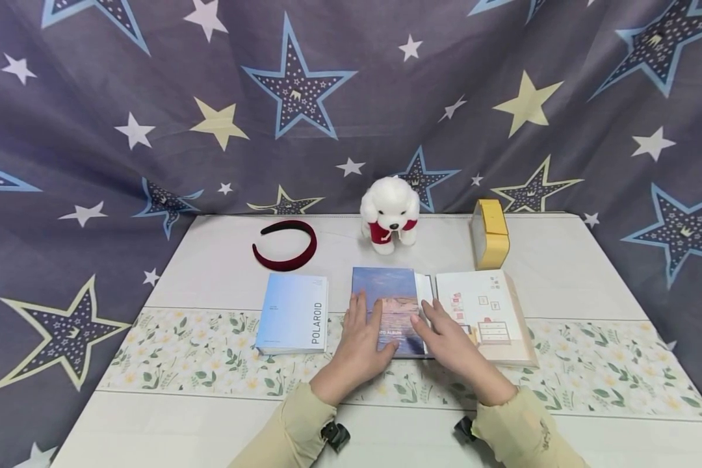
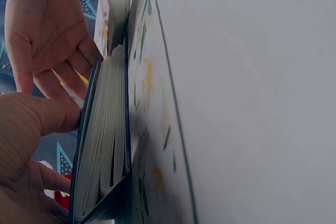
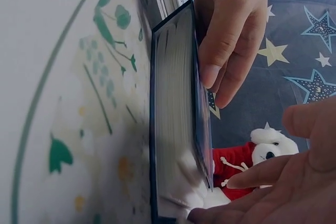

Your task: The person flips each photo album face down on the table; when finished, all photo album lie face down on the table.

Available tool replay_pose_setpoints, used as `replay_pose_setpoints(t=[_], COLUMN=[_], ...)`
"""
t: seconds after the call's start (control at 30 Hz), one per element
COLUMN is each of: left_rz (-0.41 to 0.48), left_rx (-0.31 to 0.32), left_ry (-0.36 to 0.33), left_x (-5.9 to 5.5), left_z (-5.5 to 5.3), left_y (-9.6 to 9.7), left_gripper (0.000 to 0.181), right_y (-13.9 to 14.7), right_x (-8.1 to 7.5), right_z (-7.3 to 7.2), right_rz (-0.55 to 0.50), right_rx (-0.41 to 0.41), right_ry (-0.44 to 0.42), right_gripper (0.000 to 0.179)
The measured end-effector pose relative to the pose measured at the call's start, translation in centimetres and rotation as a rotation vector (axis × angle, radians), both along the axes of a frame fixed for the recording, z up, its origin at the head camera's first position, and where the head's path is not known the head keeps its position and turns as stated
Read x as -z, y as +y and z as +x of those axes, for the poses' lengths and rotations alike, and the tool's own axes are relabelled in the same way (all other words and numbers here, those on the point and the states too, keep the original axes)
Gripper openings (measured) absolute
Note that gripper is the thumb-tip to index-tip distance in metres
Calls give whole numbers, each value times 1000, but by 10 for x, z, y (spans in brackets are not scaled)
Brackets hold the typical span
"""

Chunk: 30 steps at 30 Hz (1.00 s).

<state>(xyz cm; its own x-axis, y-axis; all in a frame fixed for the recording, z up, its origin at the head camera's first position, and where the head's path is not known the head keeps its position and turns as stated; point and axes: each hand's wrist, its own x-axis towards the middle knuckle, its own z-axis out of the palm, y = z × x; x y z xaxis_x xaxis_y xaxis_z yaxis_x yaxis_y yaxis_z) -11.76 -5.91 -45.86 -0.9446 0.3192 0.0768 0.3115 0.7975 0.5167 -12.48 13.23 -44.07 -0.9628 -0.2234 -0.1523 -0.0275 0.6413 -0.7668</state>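
Observation:
A thick photo album [image 1: 384, 286] with a sea-and-sky cover lies at the middle of the table, its page block [image 2: 102, 129] showing edge-on in the left wrist view. My left hand [image 1: 359, 344] rests on its cover with fingers extended. At the album's right edge is my right hand [image 1: 447, 338], its fingers straight over a white strip beside the cover. In the right wrist view, that hand's fingertips [image 3: 199, 215] reach the near corner of the page block. To the right lies a thick book [image 1: 474, 292] with small drawings on its white cover.
A pale blue POLAROID album [image 1: 292, 315] lies on the left. Behind it is a dark red headband [image 1: 311, 250]. A white plush dog [image 1: 390, 201] in red stands at the back, and a yellow box-shaped object [image 1: 494, 234] stands at the back right. A star-patterned cloth [image 1: 169, 78] hangs behind the table.

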Motion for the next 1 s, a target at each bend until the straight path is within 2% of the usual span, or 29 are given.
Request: replay_pose_setpoints(t=[0.53,1.0], left_rz=[18,74], left_rx=[-9,-2], left_ry=[-36,-52], left_x=[1,4], left_z=[-1,-4], left_y=[-3,-8], left_gripper=[85,83], right_y=[-5,-11], right_x=[-3,1], right_z=[2,5], right_rz=[10,25], right_rx=[17,9], right_ry=[-48,-22], right_gripper=[65,60])
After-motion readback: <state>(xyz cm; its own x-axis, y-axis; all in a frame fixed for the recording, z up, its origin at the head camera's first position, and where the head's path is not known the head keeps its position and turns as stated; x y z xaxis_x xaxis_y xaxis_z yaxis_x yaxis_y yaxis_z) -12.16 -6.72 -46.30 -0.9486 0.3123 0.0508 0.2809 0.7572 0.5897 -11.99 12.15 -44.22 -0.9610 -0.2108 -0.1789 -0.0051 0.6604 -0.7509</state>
